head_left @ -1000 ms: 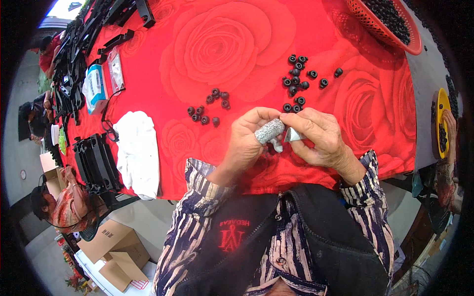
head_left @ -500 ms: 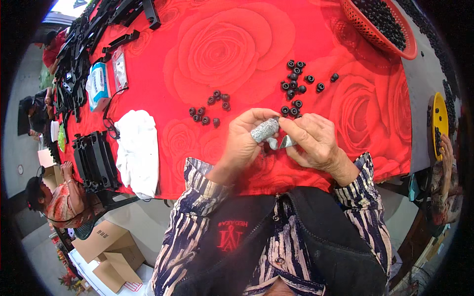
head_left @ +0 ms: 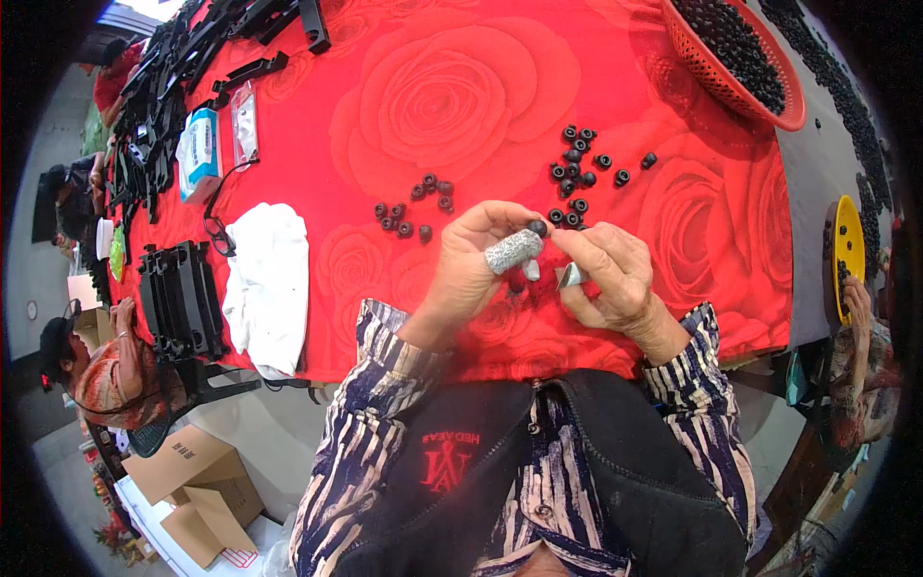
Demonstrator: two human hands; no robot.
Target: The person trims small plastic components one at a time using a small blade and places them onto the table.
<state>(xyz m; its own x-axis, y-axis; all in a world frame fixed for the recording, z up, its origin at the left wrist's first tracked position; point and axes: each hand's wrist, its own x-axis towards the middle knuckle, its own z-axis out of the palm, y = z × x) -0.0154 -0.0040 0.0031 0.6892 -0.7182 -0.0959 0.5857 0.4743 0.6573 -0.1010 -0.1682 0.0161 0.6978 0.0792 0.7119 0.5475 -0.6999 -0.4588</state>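
Note:
Over the near part of the red table, my left hand (head_left: 468,264) pinches a small round black part (head_left: 537,229) between index finger and thumb. A grey speckled sleeve (head_left: 514,251) covers the thumb, and a whitish wrap (head_left: 531,271) shows at another fingertip. Close by on the right, my right hand (head_left: 615,274) is closed round a small shiny metal piece (head_left: 571,276) that looks like a blade; its handle, if any, is hidden. The right fingertips sit just beside the black part. Loose black parts (head_left: 574,174) lie beyond my hands, with a smaller group (head_left: 405,230) to the left.
A red basket (head_left: 794,113) of black parts stands at the far right. White cloth (head_left: 266,288), a tissue pack (head_left: 199,157) and long black plastic pieces (head_left: 181,300) lie left. Another person's hand (head_left: 855,300) is at a yellow tray (head_left: 847,207); people sit along the left.
The right fingers have drawn slightly away from the left hand, leaving more of the black part showing. The metal piece has shifted a little right. The view has moved slightly.

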